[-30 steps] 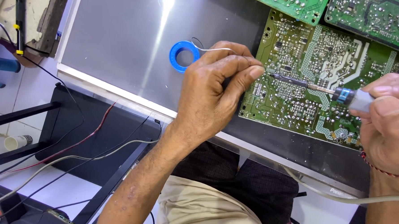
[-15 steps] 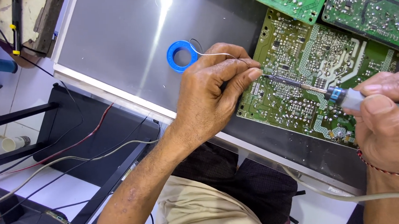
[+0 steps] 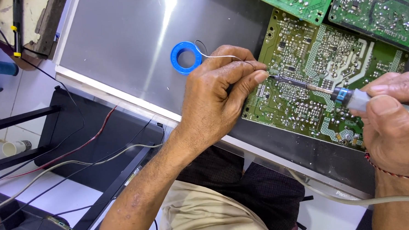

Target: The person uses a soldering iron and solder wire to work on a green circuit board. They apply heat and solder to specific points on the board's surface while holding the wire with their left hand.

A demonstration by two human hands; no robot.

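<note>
Green printed circuit board [image 3: 322, 73] flat on the worktop | left hand [image 3: 217, 100] fingers pinch thin silver solder wire [image 3: 220, 57] at the joint | right hand [image 3: 393, 120] grips grey soldering iron [image 3: 332, 93], its long axis pointing left, tip just beside the wire end | blue solder spool [image 3: 186, 57] behind the left hand

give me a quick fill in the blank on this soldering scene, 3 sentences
1. The right hand holds a soldering iron whose tip touches a ______ circuit board.
2. The left hand pinches a thin solder wire that leads back to a ______ spool lying on the grey metal sheet.
3. A beaded bracelet sits on the ______ wrist.

Missing words: green; blue; right
</note>
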